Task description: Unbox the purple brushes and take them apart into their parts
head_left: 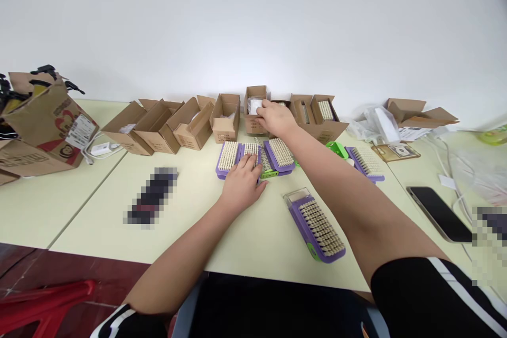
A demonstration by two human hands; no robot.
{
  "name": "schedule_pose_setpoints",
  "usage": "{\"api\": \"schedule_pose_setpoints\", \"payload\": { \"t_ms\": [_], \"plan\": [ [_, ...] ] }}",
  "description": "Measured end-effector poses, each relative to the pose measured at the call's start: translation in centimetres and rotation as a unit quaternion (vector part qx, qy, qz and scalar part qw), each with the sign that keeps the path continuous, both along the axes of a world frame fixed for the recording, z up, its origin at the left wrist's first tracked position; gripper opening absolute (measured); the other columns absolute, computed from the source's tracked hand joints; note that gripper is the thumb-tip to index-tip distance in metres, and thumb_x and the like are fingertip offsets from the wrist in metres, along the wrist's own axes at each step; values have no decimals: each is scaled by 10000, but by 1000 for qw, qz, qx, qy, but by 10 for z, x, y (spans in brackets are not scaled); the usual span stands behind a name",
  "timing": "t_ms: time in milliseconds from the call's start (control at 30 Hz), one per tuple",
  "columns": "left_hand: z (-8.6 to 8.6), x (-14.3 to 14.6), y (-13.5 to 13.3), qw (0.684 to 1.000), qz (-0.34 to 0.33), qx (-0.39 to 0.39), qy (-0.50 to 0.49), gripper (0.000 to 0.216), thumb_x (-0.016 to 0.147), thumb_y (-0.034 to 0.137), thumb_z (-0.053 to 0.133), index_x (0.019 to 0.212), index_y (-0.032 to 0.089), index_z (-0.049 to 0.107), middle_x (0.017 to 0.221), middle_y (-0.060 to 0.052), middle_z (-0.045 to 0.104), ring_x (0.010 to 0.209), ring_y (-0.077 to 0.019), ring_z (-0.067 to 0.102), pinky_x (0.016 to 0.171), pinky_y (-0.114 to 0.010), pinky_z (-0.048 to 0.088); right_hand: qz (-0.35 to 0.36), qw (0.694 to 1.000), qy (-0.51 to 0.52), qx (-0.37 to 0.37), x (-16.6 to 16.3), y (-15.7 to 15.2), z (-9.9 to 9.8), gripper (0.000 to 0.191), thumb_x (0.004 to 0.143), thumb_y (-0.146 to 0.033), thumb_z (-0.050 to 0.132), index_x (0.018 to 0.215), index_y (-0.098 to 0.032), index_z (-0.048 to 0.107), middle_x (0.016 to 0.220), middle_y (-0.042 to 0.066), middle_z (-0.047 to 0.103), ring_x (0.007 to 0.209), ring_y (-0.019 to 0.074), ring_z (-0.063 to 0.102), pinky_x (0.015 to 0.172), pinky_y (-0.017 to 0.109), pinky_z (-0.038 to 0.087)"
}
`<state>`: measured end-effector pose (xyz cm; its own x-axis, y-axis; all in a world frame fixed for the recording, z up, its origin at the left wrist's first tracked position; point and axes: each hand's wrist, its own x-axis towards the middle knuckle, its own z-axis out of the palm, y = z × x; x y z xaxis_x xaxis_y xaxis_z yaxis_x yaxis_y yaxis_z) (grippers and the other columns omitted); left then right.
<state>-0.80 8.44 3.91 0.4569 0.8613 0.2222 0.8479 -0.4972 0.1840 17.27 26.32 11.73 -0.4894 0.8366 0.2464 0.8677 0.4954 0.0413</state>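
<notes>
As I watch from far away through the camera on the person's head, I see two bare arms reach out over a pale cream tabletop. The left hand lies palm down and a bit spread on a small group of purple plastic brushes with cream bristles. Its fingers sit at the edge of the group, and I cannot tell if they grip a brush or only touch it. The right hand is farther from me, up at an open brown cardboard box. Its fingers curl down by a white wrapped packet in the top of that box, and I cannot tell if they have hold of it. So the right hand is nearer to the box, and the left hand is nearer to the brushes. The long sides of those brushes point mostly away from me. One more purple brush with a green end lies alone between the two arms, and it slants from far left to near right. More brown cardboard boxes stand in a row along the far side, and a black phone lies off to the right.
</notes>
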Motion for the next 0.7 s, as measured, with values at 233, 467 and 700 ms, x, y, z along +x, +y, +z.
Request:
{"api": "schedule_pose_setpoints", "payload": {
  "t_ms": [233, 467, 700],
  "plan": [
    [-3, -2, 4, 1000, -8, -17, 16, 597, 987, 312, 747, 1564, 221, 625, 1780, -158, 458, 1681, -380, 383, 1250, -571, 524, 28, 999, -10, -29, -17, 12, -23, 293, 1109, -278, 605, 1199, -91, 811, 1306, 208, 732, 1150, 335, 695, 1200, 577, 359],
    [-8, -5, 10, 1000, -13, -8, 18, 630, 1009, 127, 583, 1633, 210, 565, 1786, -112, 461, 1692, -326, 379, 1219, -502, 580, 23, 997, 67, -10, -8, 5, -24, 439, 1096, -351, 643, 1451, -99, 702, 1577, 235, 618, 1423, 390, 598, 1331, 625, 242],
    [-15, -1, 15, 1000, -3, 11, -6, 646, 1014, 66, 484, 1638, 209, 567, 1759, -132, 495, 1680, -345, 398, 1287, -549, 506, 11, 956, 294, 18, 43, -67, 6, 449, 1089, -437, 615, 1479, -229, 693, 1515, 140, 687, 1397, 371, 639, 1166, 560, 518]
  ]
}}
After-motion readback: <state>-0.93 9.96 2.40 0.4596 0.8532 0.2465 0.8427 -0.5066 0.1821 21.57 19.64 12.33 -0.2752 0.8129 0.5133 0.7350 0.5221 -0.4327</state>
